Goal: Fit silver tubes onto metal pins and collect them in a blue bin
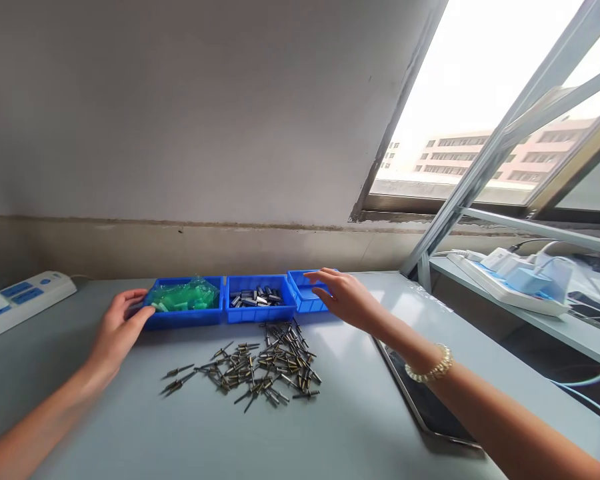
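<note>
My left hand [119, 327] is at the left end of a blue plastic bin [185, 319], its thumb and fingers around the end wall. Inside that bin lies a clear bag with green pieces [187, 295]. A middle blue bin [260, 313] holds several short metal cylinders [257, 296]. My right hand [344, 297] is over the right blue bin [305, 301], fingers apart; whether it touches the rim I cannot tell. Loose blind rivets [280, 360] are spread in a heap on the grey table in front of the bins.
A dark tablet-like device [430, 407] lies on the table under my right forearm. At the far left is a white power strip [37, 297]. A metal frame [470, 160] and a shelf with chargers and cables [525, 277] stand at the right, by the window.
</note>
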Tool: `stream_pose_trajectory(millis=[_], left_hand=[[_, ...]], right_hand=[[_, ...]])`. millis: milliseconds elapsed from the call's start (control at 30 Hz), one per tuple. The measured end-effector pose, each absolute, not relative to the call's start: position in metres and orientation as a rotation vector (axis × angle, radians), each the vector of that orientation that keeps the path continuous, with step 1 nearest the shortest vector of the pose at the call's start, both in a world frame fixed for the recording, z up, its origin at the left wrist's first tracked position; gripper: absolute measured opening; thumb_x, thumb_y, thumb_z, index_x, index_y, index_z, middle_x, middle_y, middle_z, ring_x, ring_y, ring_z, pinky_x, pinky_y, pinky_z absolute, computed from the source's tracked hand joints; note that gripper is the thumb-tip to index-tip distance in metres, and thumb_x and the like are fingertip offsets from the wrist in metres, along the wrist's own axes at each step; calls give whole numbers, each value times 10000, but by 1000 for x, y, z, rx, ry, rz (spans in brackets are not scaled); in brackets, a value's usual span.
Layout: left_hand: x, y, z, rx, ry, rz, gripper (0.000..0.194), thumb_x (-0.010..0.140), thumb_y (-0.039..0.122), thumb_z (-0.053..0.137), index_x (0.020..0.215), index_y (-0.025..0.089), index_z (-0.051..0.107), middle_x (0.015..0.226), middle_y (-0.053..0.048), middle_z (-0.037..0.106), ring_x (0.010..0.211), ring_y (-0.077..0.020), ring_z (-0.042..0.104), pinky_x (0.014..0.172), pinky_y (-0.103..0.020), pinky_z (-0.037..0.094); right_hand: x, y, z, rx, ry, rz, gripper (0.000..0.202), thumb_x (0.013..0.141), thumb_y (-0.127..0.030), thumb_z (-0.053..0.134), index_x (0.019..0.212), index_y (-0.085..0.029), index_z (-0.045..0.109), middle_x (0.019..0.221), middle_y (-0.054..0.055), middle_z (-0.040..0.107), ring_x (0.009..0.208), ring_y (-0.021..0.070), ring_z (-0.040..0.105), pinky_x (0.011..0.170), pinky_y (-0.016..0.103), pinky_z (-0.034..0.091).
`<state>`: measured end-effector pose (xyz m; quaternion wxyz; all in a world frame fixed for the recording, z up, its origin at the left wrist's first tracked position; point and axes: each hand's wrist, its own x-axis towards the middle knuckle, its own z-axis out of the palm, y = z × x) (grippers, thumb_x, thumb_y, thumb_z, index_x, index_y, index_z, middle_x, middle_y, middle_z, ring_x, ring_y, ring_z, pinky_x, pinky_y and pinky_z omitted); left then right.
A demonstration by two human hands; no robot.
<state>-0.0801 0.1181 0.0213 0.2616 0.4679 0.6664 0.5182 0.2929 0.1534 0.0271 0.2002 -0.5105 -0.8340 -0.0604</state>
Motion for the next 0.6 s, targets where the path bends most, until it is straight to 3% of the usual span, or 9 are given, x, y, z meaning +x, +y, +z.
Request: stream_pose_trajectory(millis=[100,267,467,533,600], left_hand=[[-77,116,25,1243,1822,1394,176,763,270,620,920,238,546,1048,-43,688,1222,-349,563,1018,-483,444],[-74,114,26,1258,1845,1357,262,789,318,614,1018,232,519,1220,-115,636,1273,-388,517,1038,-563,412],[-70,109,18,1515,1874,1571,486,777,331,623,1216,243,435,1464,-118,435,1356,-345,421,1102,-487,373],[-67,101,24,1643,1907,1700,498,760,333,628,1216,244,451,1398,-91,475,1309,-324,453,1090,-436,380],[-65,92,33,1829,1929,1669,337,766,354,602,1080,251,537,1120,-45,613,1108,-297,577,973,-385,455]], right_hand=[[308,147,18,-1516,-2346,-149,240,875,-140,577,1064,-205,712,1023,90,743,844,238,708,715,335,539],[308,131,5,-1546,-2344,-98,264,929,-133,482,1022,-198,719,971,89,742,766,208,702,673,306,527],[304,122,11,-1521,-2268,-46,273,939,-160,464,1096,-202,684,1099,113,694,701,185,671,685,344,540],[301,112,16,-1495,-2239,-22,279,955,-178,441,1131,-202,656,1115,114,675,649,154,642,684,338,546],[295,97,19,-1459,-2249,23,260,962,-215,452,1139,-197,641,1057,100,679,639,145,630,674,322,555]])
